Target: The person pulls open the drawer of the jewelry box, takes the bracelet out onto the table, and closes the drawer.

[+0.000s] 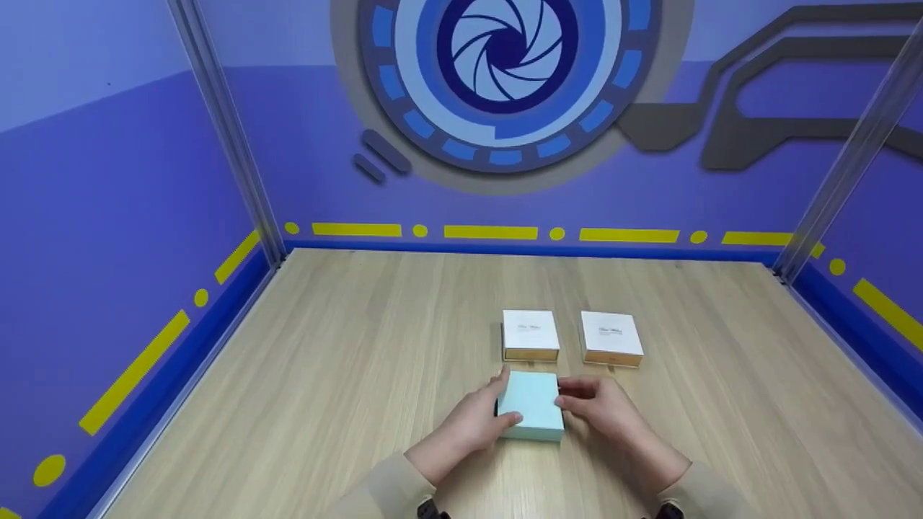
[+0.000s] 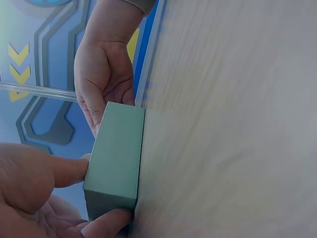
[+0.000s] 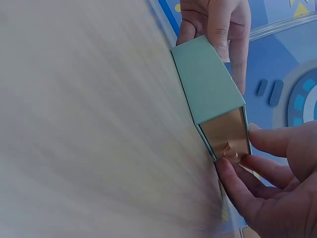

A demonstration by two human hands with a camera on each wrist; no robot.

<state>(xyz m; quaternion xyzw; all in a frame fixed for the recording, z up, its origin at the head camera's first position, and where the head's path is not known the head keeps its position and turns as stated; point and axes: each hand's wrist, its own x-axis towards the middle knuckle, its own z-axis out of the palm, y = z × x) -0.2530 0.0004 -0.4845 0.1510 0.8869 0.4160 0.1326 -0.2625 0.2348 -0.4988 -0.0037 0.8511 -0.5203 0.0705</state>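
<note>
So, left side first: the left hand (image 1: 472,418) has a firm grip on the mint box (image 1: 530,402), thumb on top, fingers around its 9 o'clock side. Box sits low-center on the surface (image 1: 346,375), long axis probably 12-to-6, but hard to be sure. White box (image 1: 530,331) at 12 from it. Key bit imo: the gold end (image 3: 223,131) faces 3 o'clock, right into the right hand (image 1: 606,409), the nearer one to it. That grip's narrow, fingertips bent onto the box's edges by the ribbon loop (image 3: 229,150); can't tell if the ribbon's pinched. Second white box (image 1: 611,337) at 1–2.
</note>
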